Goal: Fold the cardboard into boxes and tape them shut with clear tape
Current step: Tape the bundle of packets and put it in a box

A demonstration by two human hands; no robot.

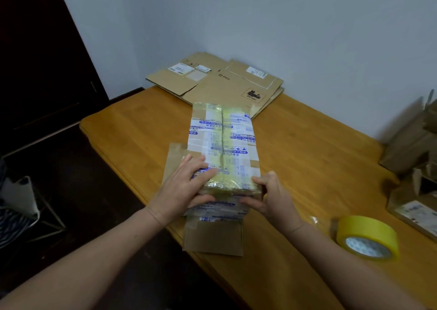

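A small cardboard box, covered in old clear tape and blue-printed labels, lies lengthways on the wooden table. Its near end flaps hang open over the table's edge. My left hand lies flat on the box's near left top, with the thumb under the folded edge. My right hand pinches the near right corner of the same box. A roll of yellowish clear tape rests on the table to the right of my right arm.
Flattened cardboard sheets with labels are stacked at the table's far end against the wall. More boxes stand at the right edge. Left of the table, on the dark floor, stands a metal-frame stand.
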